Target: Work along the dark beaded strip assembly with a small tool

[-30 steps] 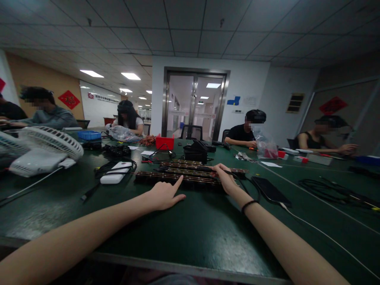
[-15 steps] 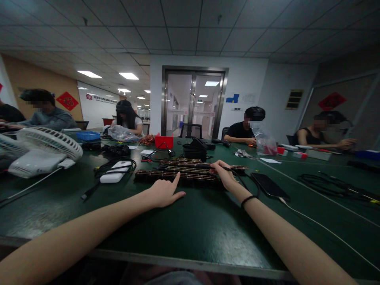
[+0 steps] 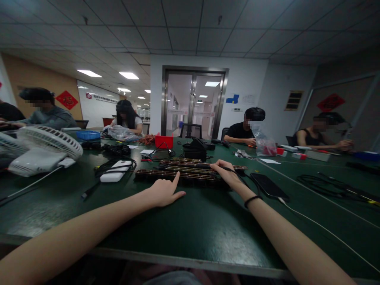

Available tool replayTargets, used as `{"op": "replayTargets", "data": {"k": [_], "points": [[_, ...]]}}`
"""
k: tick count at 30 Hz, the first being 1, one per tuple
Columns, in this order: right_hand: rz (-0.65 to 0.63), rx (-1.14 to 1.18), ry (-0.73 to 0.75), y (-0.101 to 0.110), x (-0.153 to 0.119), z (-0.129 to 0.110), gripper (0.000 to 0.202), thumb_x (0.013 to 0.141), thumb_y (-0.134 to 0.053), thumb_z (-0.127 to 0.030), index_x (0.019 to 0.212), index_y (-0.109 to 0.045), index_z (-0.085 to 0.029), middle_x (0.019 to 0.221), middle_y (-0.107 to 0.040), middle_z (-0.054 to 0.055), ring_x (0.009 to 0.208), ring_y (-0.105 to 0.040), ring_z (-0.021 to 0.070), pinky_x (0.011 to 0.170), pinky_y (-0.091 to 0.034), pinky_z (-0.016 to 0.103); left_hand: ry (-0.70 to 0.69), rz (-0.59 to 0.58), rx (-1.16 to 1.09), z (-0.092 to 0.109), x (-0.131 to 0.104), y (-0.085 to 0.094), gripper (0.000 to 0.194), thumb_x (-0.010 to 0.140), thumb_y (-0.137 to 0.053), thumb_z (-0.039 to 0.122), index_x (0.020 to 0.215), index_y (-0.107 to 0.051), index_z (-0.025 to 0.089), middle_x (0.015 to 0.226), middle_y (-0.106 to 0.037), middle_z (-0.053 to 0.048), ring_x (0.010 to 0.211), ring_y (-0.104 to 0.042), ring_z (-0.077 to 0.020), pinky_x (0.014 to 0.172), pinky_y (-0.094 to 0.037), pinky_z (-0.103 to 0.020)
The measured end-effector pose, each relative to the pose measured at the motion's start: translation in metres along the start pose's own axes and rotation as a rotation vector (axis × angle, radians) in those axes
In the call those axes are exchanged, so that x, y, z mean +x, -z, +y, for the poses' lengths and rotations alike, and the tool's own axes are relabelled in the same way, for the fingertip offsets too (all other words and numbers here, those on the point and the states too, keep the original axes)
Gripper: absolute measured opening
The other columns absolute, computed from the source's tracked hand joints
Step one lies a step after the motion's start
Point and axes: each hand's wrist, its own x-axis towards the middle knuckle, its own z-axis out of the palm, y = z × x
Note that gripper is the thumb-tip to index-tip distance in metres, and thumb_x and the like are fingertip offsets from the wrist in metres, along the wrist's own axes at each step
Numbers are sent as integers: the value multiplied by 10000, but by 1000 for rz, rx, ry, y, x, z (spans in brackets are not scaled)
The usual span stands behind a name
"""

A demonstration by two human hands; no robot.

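Several long strips with copper-coloured lines lie on a dark holder (image 3: 181,177) across the middle of the green table. My left hand (image 3: 166,192) is at the holder's near side, index finger pointing onto the strips, thumb spread, nothing held. Over the right part of the strips, my right hand (image 3: 225,173) pinches a thin black pen-like tool (image 3: 206,166) with a black cable. The tool lies nearly level above the strips; whether its tip touches them is too small to tell.
A white fan (image 3: 44,150) and a white power bank (image 3: 115,171) with cable stand left. Behind are a red bin (image 3: 164,141) and black device (image 3: 194,149). A black phone (image 3: 269,185) lies right. Several people sit around the table (image 3: 190,237).
My right wrist has shifted slightly to the right, while the fingers keep their hold on the tool. My left hand has hardly moved.
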Motion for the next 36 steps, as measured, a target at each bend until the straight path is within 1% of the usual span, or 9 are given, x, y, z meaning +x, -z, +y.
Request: {"op": "replayTargets", "data": {"k": [5, 10, 20, 22, 26, 28, 31, 33, 36], "points": [[-10, -34, -15, 6, -1, 2, 344, 712, -650, -543, 607, -630, -217, 655, -624, 18, 708, -566, 205, 660, -411, 314, 1, -21, -1, 1, -1, 3, 847, 1033, -284, 616, 1616, -117, 24, 1135, -728, -258, 1053, -712, -378, 879, -528, -451], [-17, -11, -36, 7, -3, 1, 334, 707, -653, -531, 597, -629, -216, 649, -625, 19, 707, -572, 205, 668, -418, 314, 6, -24, -9, 1, 0, 3, 850, 1031, -284, 621, 1617, -121, 27, 1124, -733, -252, 1049, -715, -377, 880, -528, -448], [-44, 15, 22, 2, -1, 3, 291, 733, -630, -482, 604, -589, -225, 673, -646, 19, 709, -586, 198, 687, -440, 315, 7, -10, -9, 0, 0, 0, 860, 1029, -284, 619, 1615, -105, 16, 1121, -733, -252, 1051, -711, -385, 880, -522, -457], [-56, 6, 48, -1, -2, 1, 268, 738, -629, -455, 610, -580, -224, 682, -650, 23, 716, -586, 198, 690, -442, 315, 5, -8, -8, -1, 1, 0, 862, 1029, -281, 619, 1615, -96, 15, 1133, -731, -253, 1060, -708, -383, 888, -518, -455], [-128, -7, 128, -8, -6, -9, 210, 765, -619, -392, 663, -543, -225, 705, -661, 14, 704, -589, 184, 673, -437, 300, -6, 0, -6, -1, 1, -1, 863, 1031, -265, 620, 1613, -87, 7, 1150, -726, -258, 1066, -704, -387, 891, -515, -462], [-131, -93, 186, -11, -10, -15, 184, 776, -614, -354, 675, -534, -223, 708, -651, 7, 680, -573, 173, 658, -422, 291, -6, 0, -8, -1, 0, -1, 860, 1032, -270, 616, 1613, -94, 7, 1147, -727, -259, 1070, -704, -387, 894, -513, -463], [-208, -243, 291, -14, -17, -26, 126, 795, -605, -292, 714, -541, -219, 726, -655, 8, 685, -578, 171, 662, -404, 284, -5, 10, -8, -1, 0, -2, 856, 1032, -284, 612, 1613, -108, 9, 1142, -729, -257, 1074, -705, -384, 898, -513, -457], [-254, -336, 363, -16, -21, -33, 75, 809, -603, -260, 763, -561, -216, 774, -678, 24, 731, -606, 183, 693, -405, 289, -4, 18, -3, -1, 0, -3, 855, 1031, -292, 617, 1614, -119, 16, 1136, -730, -257, 1075, -707, -379, 897, -515, -448], [-275, -444, 447, -18, -26, -41, 55, 816, -594, -223, 773, -560, -215, 817, -690, 50, 757, -617, 198, 711, -399, 297, -6, 31, 10, -1, 0, -4, 855, 1031, -294, 620, 1612, -134, 14, 1118, -733, -260, 1071, -709, -379, 890, -518, -444]]}}
